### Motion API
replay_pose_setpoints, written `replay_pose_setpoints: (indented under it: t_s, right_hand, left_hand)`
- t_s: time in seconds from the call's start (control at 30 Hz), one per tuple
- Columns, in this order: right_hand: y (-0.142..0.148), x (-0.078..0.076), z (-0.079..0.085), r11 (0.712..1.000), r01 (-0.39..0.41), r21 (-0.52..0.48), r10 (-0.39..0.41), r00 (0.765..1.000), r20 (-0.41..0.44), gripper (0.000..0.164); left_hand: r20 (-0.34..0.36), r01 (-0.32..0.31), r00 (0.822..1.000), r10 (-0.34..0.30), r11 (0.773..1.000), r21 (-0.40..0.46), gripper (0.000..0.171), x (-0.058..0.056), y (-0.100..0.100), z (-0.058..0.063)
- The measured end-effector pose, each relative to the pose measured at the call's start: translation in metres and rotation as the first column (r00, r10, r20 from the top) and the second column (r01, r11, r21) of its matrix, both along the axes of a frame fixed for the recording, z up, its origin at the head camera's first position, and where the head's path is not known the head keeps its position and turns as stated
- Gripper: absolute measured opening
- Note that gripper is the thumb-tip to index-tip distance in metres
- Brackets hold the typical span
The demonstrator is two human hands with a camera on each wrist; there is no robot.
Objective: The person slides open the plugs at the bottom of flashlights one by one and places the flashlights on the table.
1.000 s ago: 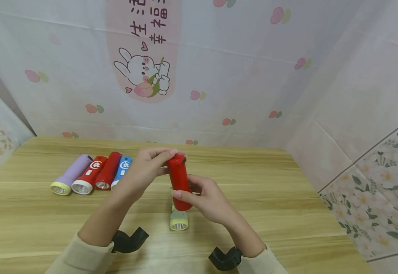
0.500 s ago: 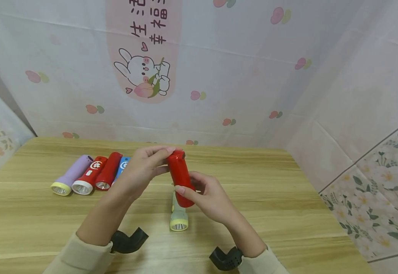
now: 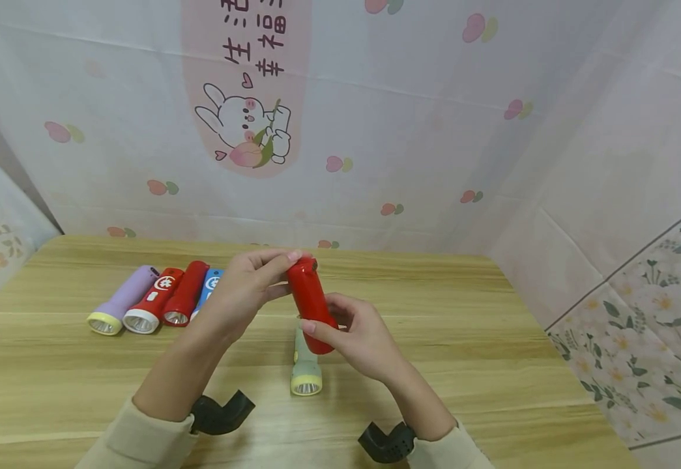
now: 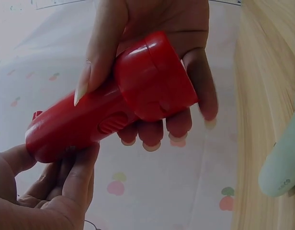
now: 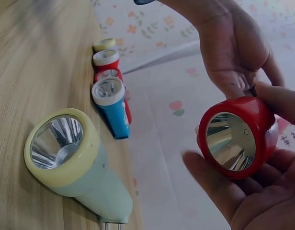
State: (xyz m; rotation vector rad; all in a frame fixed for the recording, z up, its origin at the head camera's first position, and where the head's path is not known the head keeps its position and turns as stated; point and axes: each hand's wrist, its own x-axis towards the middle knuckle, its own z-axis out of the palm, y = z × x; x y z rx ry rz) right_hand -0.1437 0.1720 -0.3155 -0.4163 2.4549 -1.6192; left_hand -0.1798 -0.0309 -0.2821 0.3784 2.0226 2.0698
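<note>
Both hands hold a glossy red flashlight (image 3: 309, 293) above the table. My left hand (image 3: 249, 283) pinches its tail end between thumb and fingers. The right hand (image 3: 366, 339) grips the wide lamp end, thumb lying along the body in the left wrist view. There, a ribbed switch (image 4: 113, 123) shows on the red body, and a small red piece (image 4: 37, 115) sticks up at the tail. The lens (image 5: 231, 141) faces the right wrist camera. Beneath lies a pale green flashlight (image 3: 306, 374) with a yellow rim; two metal prongs (image 5: 110, 226) stick out of its tail.
Left of the hands, flashlights lie side by side on the wooden table (image 3: 463, 365): purple (image 3: 126, 293), red with white rim (image 3: 158, 296), plain red (image 3: 186, 293) and blue (image 3: 211, 281), partly behind the left arm. A printed curtain (image 3: 410, 130) hangs behind.
The red flashlight has tilted, its lamp end swinging slightly right and up with the right hand, uncovering more of the green flashlight. Over the last half second it has hardly moved.
</note>
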Motion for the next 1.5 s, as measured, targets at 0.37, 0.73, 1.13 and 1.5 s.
replay_pose_setpoints:
  t_s: [0.37,0.73,1.13,1.5]
  right_hand:
    - [0.003,0.0,0.002,0.996,-0.083,-0.02,0.084,0.996,0.006,0.038]
    - [0.013,-0.004,0.002,0.99,-0.138,-0.003,0.138,0.99,-0.015,0.038]
    - [0.013,-0.005,0.002,0.989,-0.143,0.025,0.143,0.989,-0.025,0.037]
    - [0.013,-0.005,0.002,0.99,-0.139,0.036,0.14,0.99,-0.019,0.036]
  left_hand:
    - [0.012,0.121,0.992,-0.122,0.99,0.072,0.043,-0.003,-0.007,-0.001]
    - [0.024,0.219,0.973,-0.228,0.955,0.202,0.042,-0.013,-0.006,-0.009]
    - [0.048,0.219,0.97,-0.237,0.947,0.237,0.043,-0.014,-0.007,-0.012]
    - [0.087,0.206,0.968,-0.237,0.94,0.272,0.04,-0.015,-0.006,-0.014]
